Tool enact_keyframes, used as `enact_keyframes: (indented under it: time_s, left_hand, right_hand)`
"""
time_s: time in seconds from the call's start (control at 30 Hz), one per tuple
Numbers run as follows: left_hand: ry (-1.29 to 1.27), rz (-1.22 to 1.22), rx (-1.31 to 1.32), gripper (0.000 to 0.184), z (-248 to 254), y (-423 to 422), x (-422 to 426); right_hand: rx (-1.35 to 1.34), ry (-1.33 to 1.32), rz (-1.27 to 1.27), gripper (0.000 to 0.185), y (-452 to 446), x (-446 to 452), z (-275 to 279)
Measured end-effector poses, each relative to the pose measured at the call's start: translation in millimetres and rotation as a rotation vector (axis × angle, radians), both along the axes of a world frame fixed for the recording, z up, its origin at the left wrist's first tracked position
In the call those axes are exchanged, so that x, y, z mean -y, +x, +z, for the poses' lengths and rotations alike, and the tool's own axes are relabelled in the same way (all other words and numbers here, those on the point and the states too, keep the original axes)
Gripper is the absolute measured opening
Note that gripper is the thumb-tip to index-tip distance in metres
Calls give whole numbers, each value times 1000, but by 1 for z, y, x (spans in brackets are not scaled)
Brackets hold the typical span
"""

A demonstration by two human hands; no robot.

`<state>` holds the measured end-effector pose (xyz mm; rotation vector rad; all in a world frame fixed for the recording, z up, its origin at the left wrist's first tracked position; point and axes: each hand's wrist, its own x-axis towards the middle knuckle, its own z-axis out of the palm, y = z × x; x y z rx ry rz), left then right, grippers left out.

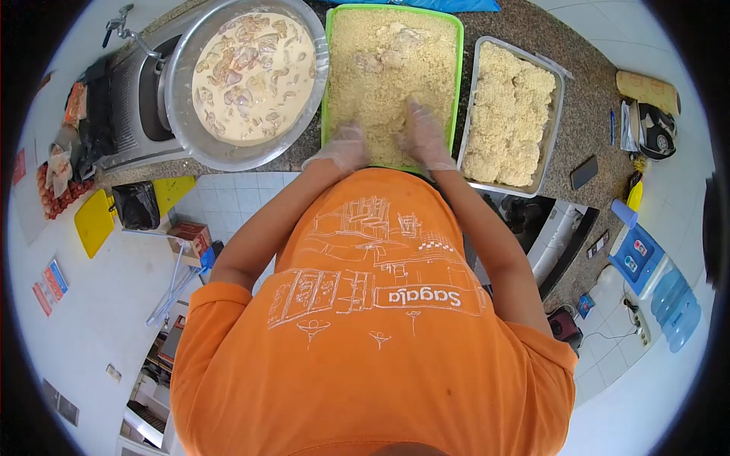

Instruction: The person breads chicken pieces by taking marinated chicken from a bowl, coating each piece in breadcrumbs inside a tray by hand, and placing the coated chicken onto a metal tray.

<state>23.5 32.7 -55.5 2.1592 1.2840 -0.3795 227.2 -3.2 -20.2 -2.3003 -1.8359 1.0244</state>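
Both my hands wear clear plastic gloves and press into the pale breadcrumbs at the near end of a green-rimmed tray. My left hand lies at the tray's near left, its fingers sunk in the crumbs. At the near right is my right hand, its fingertips also buried. Whether either hand grips something under the crumbs is hidden. Farther up the tray, partly coated meat pieces lie on the crumbs, apart from my hands.
Left of the tray, a large metal basin holds raw meat pieces in creamy liquid, beside a sink. To the right, a rectangular container is filled with crumb-coated pieces. A phone lies on the speckled counter.
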Motion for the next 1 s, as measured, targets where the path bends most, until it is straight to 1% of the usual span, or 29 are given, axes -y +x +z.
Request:
enact_keyframes:
  time_s: [0.07,0.1,0.13,0.2,0.27,0.3,0.37,0.4,0.47,0.5,0.53,0.6,0.63,0.67,0.7,0.73,0.77,0.8,0.83,0.9,0.97,1.0]
  left_hand:
    - [-303,-18,17,51,18,14,-5]
    - [-351,-35,61,54,29,22,-11]
    - [-399,-52,105,58,41,31,-21]
    - [-396,44,264,64,56,39,-38]
    - [-287,277,487,68,61,42,-52]
    - [-184,309,530,70,55,43,-60]
    - [21,367,607,75,37,44,-78]
    - [55,381,585,77,29,44,-86]
    - [121,409,543,82,10,42,-100]
    - [228,277,417,83,-17,35,-97]
    - [327,144,288,84,-54,24,-85]
    - [318,75,139,84,-47,20,-70]
    - [208,141,119,84,4,18,-50]
    - [96,206,96,83,32,17,-39]
    - [100,148,78,80,15,14,-33]
    - [103,90,59,76,-14,8,-21]
    - [102,30,39,72,-30,4,-10]
    - [-77,77,76,68,-10,9,-13]
    - [-250,124,115,65,28,23,-26]
    - [-477,283,261,60,47,31,-34]
    - [-582,508,479,58,39,33,-41]
    - [-475,522,554,62,45,35,-49]
  right_hand:
    - [-138,101,-155,68,-19,5,-36]
    - [-207,150,-230,71,-23,6,-48]
    - [-372,80,-304,71,-19,-2,-37]
    - [-696,-70,-452,71,-4,-28,8]
    - [-514,-3,-446,70,10,-51,11]
    - [-423,32,-441,69,15,-65,11]
    - [-451,273,-467,69,20,-85,24]
    - [-464,395,-480,70,22,-94,26]
    - [-316,437,-488,72,33,-114,-5]
    - [-241,457,-492,74,37,-119,-15]
    - [-139,412,-418,74,38,-115,-12]
    - [65,323,-269,74,37,-99,5]
    - [127,320,-195,73,34,-85,6]
    - [187,314,-120,72,30,-65,-2]
    - [246,307,-43,71,26,-51,-15]
    - [203,234,6,70,20,-40,-35]
    - [160,158,52,69,12,-26,-58]
    - [118,86,96,69,6,-19,-69]
    - [38,77,38,68,0,-20,-65]
    - [-123,57,-82,67,-9,-26,-39]
    - [-310,27,-228,66,3,-48,-8]
    - [-404,11,-300,66,8,-58,3]
